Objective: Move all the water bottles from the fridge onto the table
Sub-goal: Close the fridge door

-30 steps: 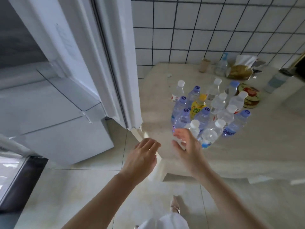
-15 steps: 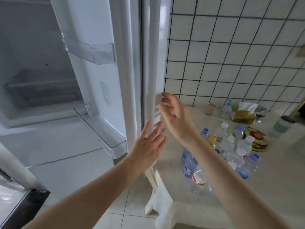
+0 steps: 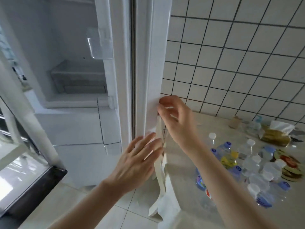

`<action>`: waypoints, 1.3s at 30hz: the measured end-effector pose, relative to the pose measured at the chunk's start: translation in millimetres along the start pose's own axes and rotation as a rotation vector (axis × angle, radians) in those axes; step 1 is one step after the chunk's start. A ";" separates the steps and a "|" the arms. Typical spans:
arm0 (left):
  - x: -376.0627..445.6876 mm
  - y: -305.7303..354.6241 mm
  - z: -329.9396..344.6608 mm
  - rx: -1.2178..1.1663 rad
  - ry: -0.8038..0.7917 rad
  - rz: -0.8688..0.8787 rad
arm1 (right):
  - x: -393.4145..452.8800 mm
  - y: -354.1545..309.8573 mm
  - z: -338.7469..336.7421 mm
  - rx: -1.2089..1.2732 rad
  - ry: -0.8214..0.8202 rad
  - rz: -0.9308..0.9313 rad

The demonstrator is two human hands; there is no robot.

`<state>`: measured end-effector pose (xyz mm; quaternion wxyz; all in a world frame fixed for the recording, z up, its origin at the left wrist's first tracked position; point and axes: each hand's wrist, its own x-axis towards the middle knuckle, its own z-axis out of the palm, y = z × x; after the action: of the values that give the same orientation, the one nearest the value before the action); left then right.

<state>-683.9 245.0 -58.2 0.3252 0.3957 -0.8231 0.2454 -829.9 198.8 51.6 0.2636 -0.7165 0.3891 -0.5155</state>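
Note:
Several clear water bottles [image 3: 250, 164] with white and blue caps stand clustered on the beige table [image 3: 214, 128] at the right, one with a yellow label [image 3: 228, 160]. The white fridge door [image 3: 148, 63] stands open, edge-on in the middle of the view. My right hand [image 3: 175, 116] curls its fingertips around the door's outer edge. Lower down, my left hand [image 3: 138, 161] lies flat with spread fingers against the same edge and holds nothing. The fridge interior [image 3: 74, 80] shows bare shelves and no bottles.
Behind the table is a white tiled wall [image 3: 231, 63]. At the table's back stand a tissue pack [image 3: 277, 134], a small cup [image 3: 235, 122] and round lids [image 3: 290, 164]. A loose white strip [image 3: 160, 171] hangs at the table corner. A dark-framed panel [image 3: 33, 187] is low left.
Both hands rose from beside the bottles on the table to the fridge door's edge. My view lifted and turned towards the open fridge. The door has swung slightly.

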 end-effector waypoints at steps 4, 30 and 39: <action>-20.1 -18.6 -35.7 -0.143 0.226 -0.386 | 1.4 -17.7 38.7 0.072 -0.104 -0.074; -180.5 -332.5 -144.0 -0.326 0.443 -0.879 | 79.8 -107.6 420.2 -0.265 -0.011 -0.346; -184.4 -448.4 -138.5 -0.441 0.570 -0.917 | 145.7 -75.9 494.7 -0.518 0.113 -0.458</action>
<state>-185.3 173.3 -34.5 0.6815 0.5530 -0.4793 -0.0009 -317.2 108.7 25.4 -0.0713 -0.7987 0.3501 -0.4841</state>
